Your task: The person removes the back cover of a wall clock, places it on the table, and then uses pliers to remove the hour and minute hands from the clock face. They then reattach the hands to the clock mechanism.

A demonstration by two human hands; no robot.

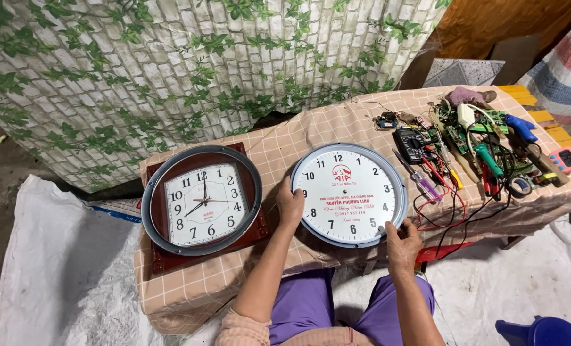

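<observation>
While I am watching from far away, the person's two hands are holding a round white clock (349,195) that is lying flat on a low table (279,147) with a checked cloth. It has a thin grey rim, black numbers around the edge, a small red mark near the top and some lines of writing in the middle, and I am not seeing any clock hands on it. The left hand (290,206) is resting on the clock's left rim, with its fingers curled over the edge and pressing on it. The right hand (402,242) is gripping the lower right rim, thumb on top and fingers bent around the edge. Both forearms are reaching up from the person's lap. Just to the left, a second clock (201,203) is lying in a dark red square frame with a grey ring around it. To the right, a pile of tools and wires (474,150) is sitting near a small pink gadget (566,159).
</observation>
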